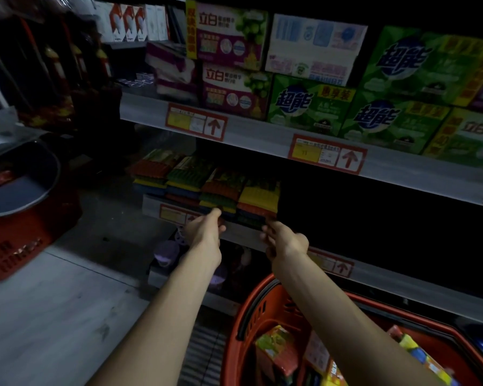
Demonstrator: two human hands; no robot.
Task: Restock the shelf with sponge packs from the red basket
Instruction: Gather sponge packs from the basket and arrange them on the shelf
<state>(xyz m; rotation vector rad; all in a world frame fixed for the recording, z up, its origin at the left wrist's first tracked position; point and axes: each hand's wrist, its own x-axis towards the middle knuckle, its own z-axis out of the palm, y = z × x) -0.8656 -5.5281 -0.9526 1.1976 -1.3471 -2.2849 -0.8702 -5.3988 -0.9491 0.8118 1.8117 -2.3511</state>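
hands (pixel 204 232) (pixel 283 242) at shelf edge (pixel 243 235) under sponge packs (pixel 258 199)

- A single view, worn on the person's head, faces forward and down at the shelf (pixel 241 236) from close in
- The wide lens bows the shelf edges; both forearms enter from the bottom edge, and the red basket (pixel 234 324) fills the lower right corner
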